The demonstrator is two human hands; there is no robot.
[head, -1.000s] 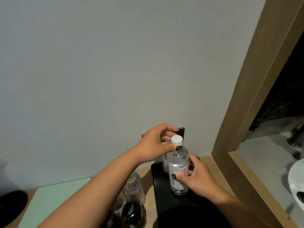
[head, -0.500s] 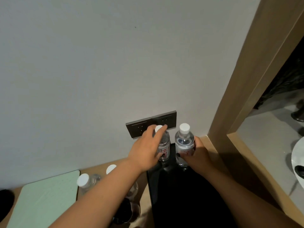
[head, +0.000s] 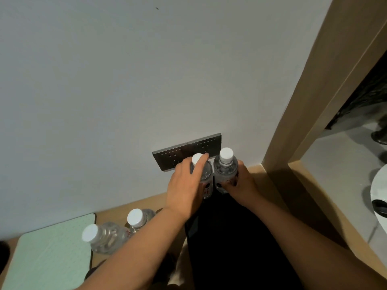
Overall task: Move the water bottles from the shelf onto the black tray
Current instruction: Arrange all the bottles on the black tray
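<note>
Two clear water bottles with white caps stand side by side at the far end of the black tray point(head: 226, 237), against the wall. My right hand point(head: 243, 183) grips the right bottle point(head: 225, 168) around its body. My left hand point(head: 186, 189) lies over the left bottle point(head: 206, 174), its fingers stretched along the bottle's side up to the cap. Two more capped bottles stand on the wooden shelf left of the tray, one point(head: 139, 219) nearer the tray and one point(head: 100, 237) further left.
A grey double wall socket point(head: 180, 152) sits just behind the bottles. A pale green mat point(head: 48, 256) lies at the shelf's left end. A wooden frame point(head: 314, 101) rises on the right, with a lower floor beyond it.
The right-hand bottle went from the tray's middle to its far end beside the other bottle. My left hand left that bottle's cap and now lies on the left bottle.
</note>
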